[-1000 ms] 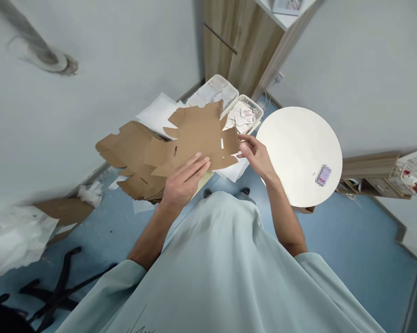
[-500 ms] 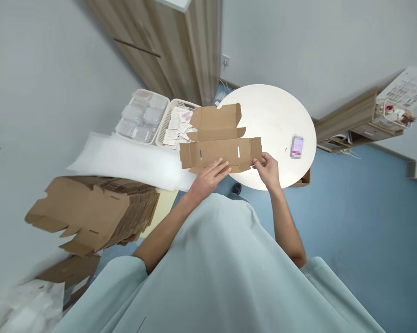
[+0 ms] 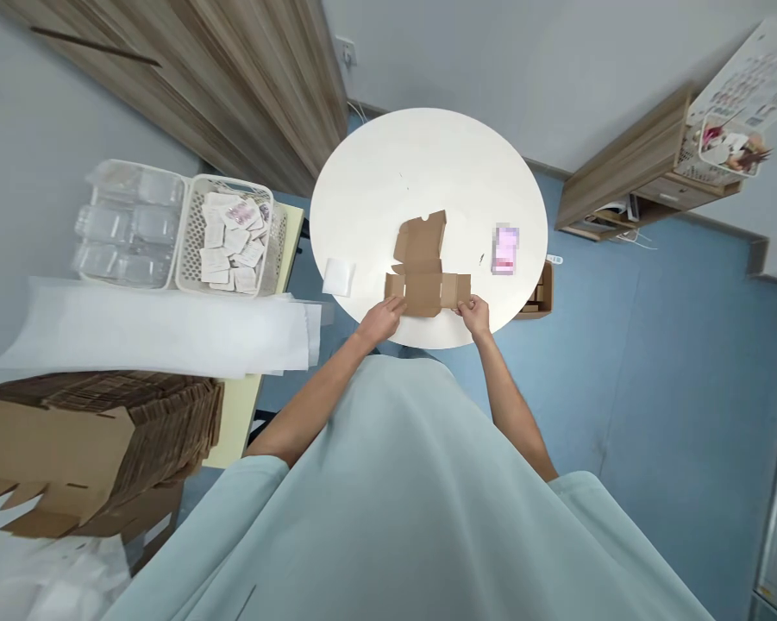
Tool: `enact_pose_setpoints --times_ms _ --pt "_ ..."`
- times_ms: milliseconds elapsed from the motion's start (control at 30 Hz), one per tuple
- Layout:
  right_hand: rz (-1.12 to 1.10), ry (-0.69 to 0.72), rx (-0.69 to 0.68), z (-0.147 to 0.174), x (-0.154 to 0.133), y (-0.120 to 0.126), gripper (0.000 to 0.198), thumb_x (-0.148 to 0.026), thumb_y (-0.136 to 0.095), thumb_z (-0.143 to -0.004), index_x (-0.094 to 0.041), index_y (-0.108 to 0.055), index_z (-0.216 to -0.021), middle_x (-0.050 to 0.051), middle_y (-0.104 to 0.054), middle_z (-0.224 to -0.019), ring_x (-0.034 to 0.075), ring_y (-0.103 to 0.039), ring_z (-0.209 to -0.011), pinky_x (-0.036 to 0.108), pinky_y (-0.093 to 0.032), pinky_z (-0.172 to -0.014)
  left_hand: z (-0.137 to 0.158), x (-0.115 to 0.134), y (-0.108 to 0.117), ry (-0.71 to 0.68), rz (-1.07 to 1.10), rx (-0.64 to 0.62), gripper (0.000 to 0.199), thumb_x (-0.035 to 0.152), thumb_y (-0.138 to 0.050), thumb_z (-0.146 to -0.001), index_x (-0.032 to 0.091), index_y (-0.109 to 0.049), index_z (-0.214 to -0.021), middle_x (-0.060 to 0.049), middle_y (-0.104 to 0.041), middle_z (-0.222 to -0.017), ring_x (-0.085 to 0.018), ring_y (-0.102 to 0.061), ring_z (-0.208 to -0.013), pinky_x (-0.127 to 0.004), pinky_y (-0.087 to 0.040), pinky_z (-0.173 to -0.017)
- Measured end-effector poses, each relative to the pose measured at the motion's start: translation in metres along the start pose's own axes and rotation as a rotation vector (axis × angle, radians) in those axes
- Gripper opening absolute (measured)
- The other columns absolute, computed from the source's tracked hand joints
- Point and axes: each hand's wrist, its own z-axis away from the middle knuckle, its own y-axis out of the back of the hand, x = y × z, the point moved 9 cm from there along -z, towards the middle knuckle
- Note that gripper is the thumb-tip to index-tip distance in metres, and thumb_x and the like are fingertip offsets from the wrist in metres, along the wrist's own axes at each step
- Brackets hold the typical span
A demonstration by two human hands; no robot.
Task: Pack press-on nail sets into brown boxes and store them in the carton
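An unfolded brown cardboard box (image 3: 422, 289) lies near the front edge of the round white table (image 3: 453, 164), its notched lid panel pointing away from me. At its left side flap, my left hand (image 3: 383, 319) grips the cardboard with closed fingers. My right hand (image 3: 475, 316) pinches the right side flap between thumb and fingers. A small white square sheet or pouch (image 3: 339, 277) lies on the table left of the box. Right of the box is a blurred pink-purple phone-like object (image 3: 505, 250).
On the left, a yellow table (image 3: 233, 431) bears a stack of flat cardboard boxes (image 3: 168, 440), white foam sheets (image 3: 168, 328), a basket of white packets (image 3: 226, 237) and a tray of clear plastic containers (image 3: 129, 224). Beyond the round table's right edge stands an open carton (image 3: 543, 293).
My view has swung right toward the round table. The cardboard box has moved from over the foam and table edge onto the table, its side flaps now folded, with both hands on them.
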Motion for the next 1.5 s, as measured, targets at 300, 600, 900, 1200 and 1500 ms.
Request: enact_pose_setpoints --times_ms 300,600,900,1200,1500 --pt "0.264 -0.130 0.009 -0.029 0.044 0.013 0.029 -0.024 -0.063 -0.091 -0.015 -0.074 -0.116 0.018 -0.086 -0.124 0.031 -0.082 -0.119 0.046 -0.063 -0.114 -0.015 -0.014 -0.034 0.117 -0.007 -0.188 0.049 0.005 -0.054 -0.102 0.010 -0.073 -0.147 -0.025 -0.065 -0.166 -0.036 -0.061 -0.158 -0.050 -0.056 -0.129" --pt "0.532 0.163 0.005 -0.050 -0.022 -0.015 0.068 -0.027 -0.048 -0.106 -0.005 -0.047 -0.171 0.028 -0.060 -0.167 0.036 -0.059 -0.154 0.054 -0.048 -0.133 -0.017 -0.030 -0.039 0.200 0.109 -0.182 0.044 0.007 -0.058 -0.106 0.016 -0.079 -0.144 -0.019 -0.061 -0.173 -0.038 -0.065 -0.155 -0.050 -0.060 -0.125" --pt "0.642 0.107 -0.199 -0.089 -0.037 -0.071 0.084 -0.020 -0.056 -0.101 -0.010 -0.035 -0.181 0.028 -0.046 -0.172 0.039 -0.069 -0.138 0.060 -0.054 -0.128 -0.021 -0.039 -0.037 0.266 0.158 -0.169 0.039 0.019 -0.054 -0.114 0.021 -0.086 -0.137 -0.011 -0.065 -0.171 -0.036 -0.071 -0.149 -0.049 -0.061 -0.123" --pt "0.758 0.156 -0.390 -0.050 -0.017 -0.075 0.136 -0.045 -0.097 -0.082 -0.030 -0.014 -0.189 0.025 -0.033 -0.181 0.046 -0.060 -0.155 0.060 -0.058 -0.123 -0.026 -0.051 -0.032 0.370 0.230 -0.033 0.044 0.016 -0.052 -0.109 0.024 -0.086 -0.134 -0.009 -0.081 -0.148 -0.031 -0.077 -0.135 -0.047 -0.062 -0.118" --pt "0.816 0.161 -0.454 -0.029 -0.003 -0.070 0.151 -0.039 -0.103 -0.080 -0.030 0.000 -0.190 0.030 -0.019 -0.189 0.049 -0.054 -0.161 0.060 -0.059 -0.121 -0.017 -0.062 -0.033 0.577 0.356 0.058 0.057 0.014 -0.060 -0.103 0.018 -0.057 -0.160 -0.014 -0.080 -0.145 -0.031 -0.079 -0.127 -0.041 -0.060 -0.108"
